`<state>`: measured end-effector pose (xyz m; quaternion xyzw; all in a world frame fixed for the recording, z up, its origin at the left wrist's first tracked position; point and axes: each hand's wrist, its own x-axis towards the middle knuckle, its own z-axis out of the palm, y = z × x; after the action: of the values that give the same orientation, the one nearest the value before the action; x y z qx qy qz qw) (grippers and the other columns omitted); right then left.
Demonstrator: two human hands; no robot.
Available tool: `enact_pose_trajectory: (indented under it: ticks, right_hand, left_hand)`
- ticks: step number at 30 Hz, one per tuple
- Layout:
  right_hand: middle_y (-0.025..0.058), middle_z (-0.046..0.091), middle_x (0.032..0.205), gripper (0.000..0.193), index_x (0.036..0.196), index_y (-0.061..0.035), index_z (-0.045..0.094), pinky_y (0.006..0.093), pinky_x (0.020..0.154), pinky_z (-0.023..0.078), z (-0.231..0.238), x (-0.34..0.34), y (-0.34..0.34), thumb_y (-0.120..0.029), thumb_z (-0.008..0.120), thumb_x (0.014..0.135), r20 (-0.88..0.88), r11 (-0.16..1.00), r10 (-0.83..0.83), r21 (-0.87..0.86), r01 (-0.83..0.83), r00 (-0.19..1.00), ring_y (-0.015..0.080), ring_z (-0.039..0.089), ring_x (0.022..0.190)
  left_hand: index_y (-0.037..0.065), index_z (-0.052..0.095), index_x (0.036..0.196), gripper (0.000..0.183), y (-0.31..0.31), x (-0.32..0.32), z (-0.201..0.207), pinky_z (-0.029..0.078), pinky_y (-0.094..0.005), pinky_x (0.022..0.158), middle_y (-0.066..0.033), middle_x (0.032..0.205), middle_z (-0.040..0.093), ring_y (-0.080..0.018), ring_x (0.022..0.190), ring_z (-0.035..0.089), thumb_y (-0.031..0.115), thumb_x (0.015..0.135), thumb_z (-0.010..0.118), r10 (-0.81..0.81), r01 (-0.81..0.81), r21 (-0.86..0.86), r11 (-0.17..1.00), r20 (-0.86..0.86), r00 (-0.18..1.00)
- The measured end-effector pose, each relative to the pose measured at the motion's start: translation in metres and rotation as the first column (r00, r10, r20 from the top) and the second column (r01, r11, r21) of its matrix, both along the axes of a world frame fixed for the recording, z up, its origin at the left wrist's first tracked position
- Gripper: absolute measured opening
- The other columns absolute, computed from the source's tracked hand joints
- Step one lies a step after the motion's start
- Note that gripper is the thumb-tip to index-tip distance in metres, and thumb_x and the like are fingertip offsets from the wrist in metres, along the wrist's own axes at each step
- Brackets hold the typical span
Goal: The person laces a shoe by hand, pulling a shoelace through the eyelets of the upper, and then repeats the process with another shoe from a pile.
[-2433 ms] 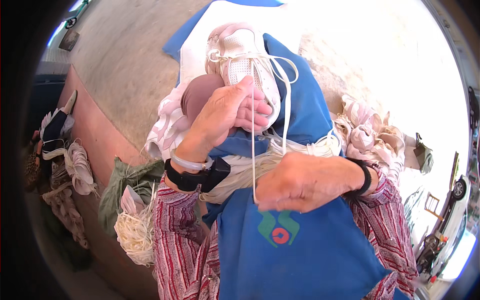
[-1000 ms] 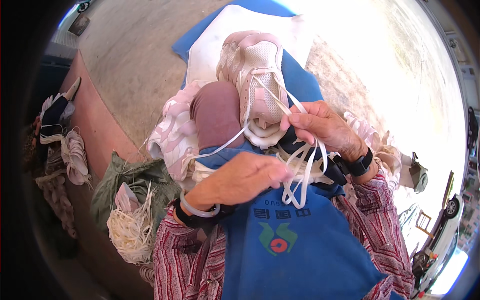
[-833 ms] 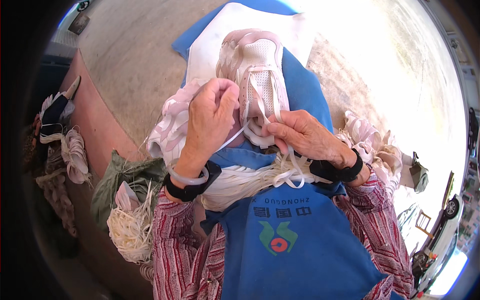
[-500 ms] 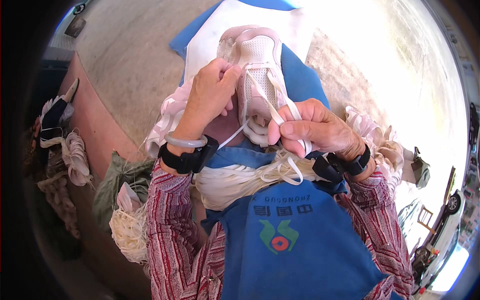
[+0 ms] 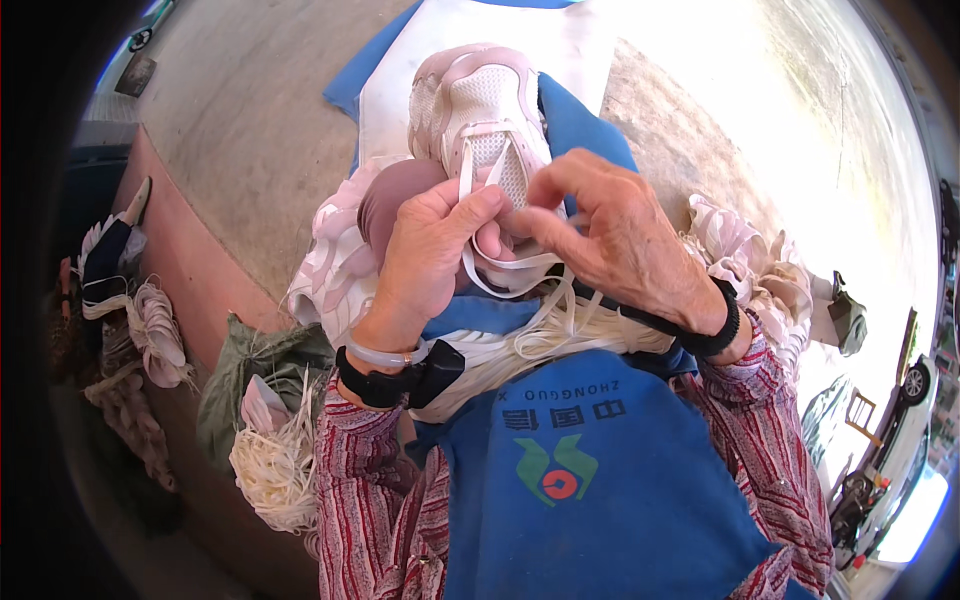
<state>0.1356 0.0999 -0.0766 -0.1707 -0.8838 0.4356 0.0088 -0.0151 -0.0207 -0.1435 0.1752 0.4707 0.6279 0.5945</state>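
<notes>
The pale pink and white shoe [image 5: 490, 88] lies just beyond the person's hands, toe pointing away, its opening toward the body; a flat white lace [image 5: 466, 168] runs from its upper down to the fingers; the left hand [image 5: 432, 245] appears to pinch that lace between thumb and fingers; the right hand [image 5: 628, 235] is curled close beside it, though whether it grips anything cannot be told; a loose lace bundle [image 5: 470, 370] lies between the shoe and the blue apron [image 5: 620, 460]; for this threading work, a light pinch near the lace's tip, without twisting the strand, and both ends even would seem best.
</notes>
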Motion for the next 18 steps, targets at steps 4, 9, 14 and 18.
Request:
enact_pose_trajectory:
  ticks: [4,9,14,18]
  right_hand:
    - [0.0188,0.058,0.097,0.026,0.106,0.0039,0.056,0.0394,0.075,0.051,-0.037,-0.012,0.011,-0.013,0.059,0.088,-0.170,0.890,-0.271,0.331,0.314,0.947,0.0327,0.061,0.088]
    - [0.0203,0.058,0.097,0.024,0.107,0.0050,0.055,0.0376,0.078,0.051,-0.056,-0.014,0.013,-0.009,0.053,0.088,-0.301,0.912,-0.247,0.250,0.326,0.921,0.0327,0.061,0.088]
    - [0.0198,0.060,0.096,0.026,0.109,0.0061,0.056,0.0346,0.079,0.050,-0.055,-0.006,0.023,-0.009,0.051,0.088,-0.298,0.937,-0.307,0.075,0.342,0.904,0.0269,0.062,0.087]
    - [0.0228,0.060,0.093,0.022,0.101,0.0067,0.056,0.0402,0.079,0.051,-0.055,-0.007,0.016,-0.008,0.051,0.086,-0.296,0.931,-0.357,-0.031,0.365,0.886,0.0353,0.061,0.087]
  left_hand:
    - [-0.002,0.063,0.090,0.025,0.000,0.006,0.013,0.049,-0.0218,0.047,-0.0001,0.058,0.053,-0.0086,0.051,0.054,0.021,0.096,0.059,0.052,-0.053,-0.007,0.999,-0.121,0.991]
    - [0.000,0.064,0.091,0.025,-0.014,-0.011,0.016,0.043,-0.0211,0.040,0.0025,0.050,0.047,-0.0053,0.040,0.045,0.024,0.096,0.059,0.090,-0.114,-0.081,0.990,-0.249,0.964]
    - [0.000,0.064,0.090,0.027,-0.030,-0.008,0.028,0.041,-0.0199,0.041,0.0013,0.055,0.053,-0.0044,0.043,0.048,0.026,0.097,0.058,-0.165,0.124,-0.163,0.979,-0.267,0.949]
    - [0.001,0.061,0.101,0.028,-0.039,-0.003,0.025,0.040,-0.0194,0.040,-0.0014,0.064,0.057,-0.0048,0.045,0.048,0.028,0.098,0.056,-0.306,0.212,-0.294,0.932,-0.327,0.894]
